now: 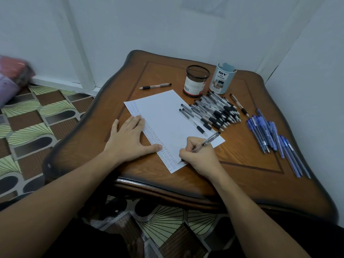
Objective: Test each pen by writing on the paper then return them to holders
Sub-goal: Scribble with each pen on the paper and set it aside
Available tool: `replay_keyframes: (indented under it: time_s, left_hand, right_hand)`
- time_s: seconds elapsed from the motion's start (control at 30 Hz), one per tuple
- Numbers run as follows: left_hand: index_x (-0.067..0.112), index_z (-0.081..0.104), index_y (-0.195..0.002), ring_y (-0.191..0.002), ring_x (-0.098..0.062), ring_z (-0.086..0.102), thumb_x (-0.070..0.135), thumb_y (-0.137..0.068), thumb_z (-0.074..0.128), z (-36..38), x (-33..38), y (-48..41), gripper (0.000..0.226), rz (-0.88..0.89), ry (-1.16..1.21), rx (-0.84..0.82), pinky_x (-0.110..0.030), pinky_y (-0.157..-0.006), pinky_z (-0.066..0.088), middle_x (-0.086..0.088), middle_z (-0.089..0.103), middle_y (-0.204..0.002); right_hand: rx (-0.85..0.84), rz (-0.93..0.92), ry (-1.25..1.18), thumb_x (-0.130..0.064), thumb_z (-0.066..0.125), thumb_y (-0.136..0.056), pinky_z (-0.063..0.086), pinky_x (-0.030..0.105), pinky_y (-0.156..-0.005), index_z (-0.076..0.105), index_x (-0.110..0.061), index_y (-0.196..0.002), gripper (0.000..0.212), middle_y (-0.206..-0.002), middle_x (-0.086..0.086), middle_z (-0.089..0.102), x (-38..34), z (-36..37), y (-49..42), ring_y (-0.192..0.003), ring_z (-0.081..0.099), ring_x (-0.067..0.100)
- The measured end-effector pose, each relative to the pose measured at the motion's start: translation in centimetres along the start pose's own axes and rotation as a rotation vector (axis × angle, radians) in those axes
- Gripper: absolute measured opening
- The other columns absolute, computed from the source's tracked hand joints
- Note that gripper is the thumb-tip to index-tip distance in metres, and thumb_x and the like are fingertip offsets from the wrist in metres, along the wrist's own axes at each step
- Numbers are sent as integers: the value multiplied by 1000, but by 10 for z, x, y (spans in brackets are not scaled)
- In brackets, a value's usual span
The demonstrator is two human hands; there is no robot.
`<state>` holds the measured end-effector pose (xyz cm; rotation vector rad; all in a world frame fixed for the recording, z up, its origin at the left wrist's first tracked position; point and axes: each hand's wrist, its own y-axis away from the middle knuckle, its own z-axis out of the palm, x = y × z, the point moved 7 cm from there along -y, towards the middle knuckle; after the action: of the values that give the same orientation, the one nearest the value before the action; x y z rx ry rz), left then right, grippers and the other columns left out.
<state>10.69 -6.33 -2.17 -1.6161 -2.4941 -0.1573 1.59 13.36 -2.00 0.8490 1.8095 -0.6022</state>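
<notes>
A white sheet of paper [165, 116] lies slanted on the wooden table [242, 164], with a band of small marks along its left edge. My right hand [201, 157] grips a black pen [204, 143], tip on the paper near its lower corner. My left hand [130, 138] lies flat, fingers spread, pressing the paper's left edge. A heap of black pens [216, 112] overlaps the paper's right side. Behind it stand a black mesh holder [196, 81] and a pale blue holder [222, 79].
Several blue pens [270, 135] lie at the table's right side. One black pen [155, 86] lies alone beyond the paper, another [239, 104] right of the heap. Walls close in behind and right. Patterned floor and bundled fabric [13, 77] are to the left.
</notes>
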Motion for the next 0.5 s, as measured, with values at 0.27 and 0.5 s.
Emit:
replay_keyframes:
  time_s: [0.27,0.5]
  left_hand:
    - [21,17,-155,-150,-12,4,99,-55,13,0,0,0,126,-2,5,-3,-53,-118,-4,5,9,-164]
    - [21,15,-155,-150,-13,4,98,-54,12,0,0,0,127,-1,-1,-13,-53,-118,-4,5,8,-164]
  right_hand:
    - [-6,-20,23,-11,67,-72,32,29,-59,38,-19,-52,36,-54,0,39,-4,1,2,-58,42,17]
    - [-8,-24,-1,-5,67,-73,31,28,-57,38,-15,-51,38,-53,3,39,-6,-1,2,-56,41,16]
